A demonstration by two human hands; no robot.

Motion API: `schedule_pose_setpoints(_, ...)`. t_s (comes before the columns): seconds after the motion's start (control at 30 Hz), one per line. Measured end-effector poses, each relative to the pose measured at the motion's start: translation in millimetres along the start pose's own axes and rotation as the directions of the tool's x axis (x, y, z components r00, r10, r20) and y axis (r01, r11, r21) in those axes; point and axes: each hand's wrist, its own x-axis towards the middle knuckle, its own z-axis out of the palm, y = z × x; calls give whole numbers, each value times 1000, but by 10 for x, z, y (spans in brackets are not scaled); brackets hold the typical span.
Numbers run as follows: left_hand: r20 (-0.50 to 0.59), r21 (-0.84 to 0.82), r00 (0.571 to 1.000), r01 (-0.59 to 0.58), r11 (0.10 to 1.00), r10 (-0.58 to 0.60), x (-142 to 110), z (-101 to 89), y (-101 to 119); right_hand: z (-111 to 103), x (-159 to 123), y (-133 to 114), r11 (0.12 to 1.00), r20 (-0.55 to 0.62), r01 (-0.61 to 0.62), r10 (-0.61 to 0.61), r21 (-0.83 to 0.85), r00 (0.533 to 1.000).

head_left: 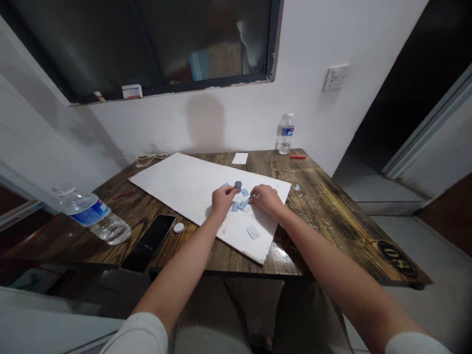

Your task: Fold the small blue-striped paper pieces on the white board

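A white board [184, 184] lies across the dark wooden table [324, 206]. On it sit several small blue-and-white pieces [240, 199], clustered between my hands. My left hand [222, 198] is closed, its fingertips pinching one small blue piece [238, 185] at the top of the cluster. My right hand [266, 197] is closed too, fingertips pressed on a blue piece [251, 198] at the cluster's right side. A loose pale piece [252, 232] lies on the board nearer to me.
A water bottle [92, 215] lies on its side at the left, with its white cap [179, 227] and a black phone [149, 242] near the front edge. Another bottle [285, 133] stands by the wall, beside a red pen [298, 157] and a paper slip [240, 158].
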Motion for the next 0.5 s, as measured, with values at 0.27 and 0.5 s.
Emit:
schedule_pose_setpoints(0.27,48,-126,998,38,991,-32,26,44,-78,-75,19,-41,870,-480,373,-189,323,857)
schedule_pose_setpoints(0.5,162,-317,985,108,942,-58,-7,41,11,45,-32,-101,794,-537,588,-432,155,725)
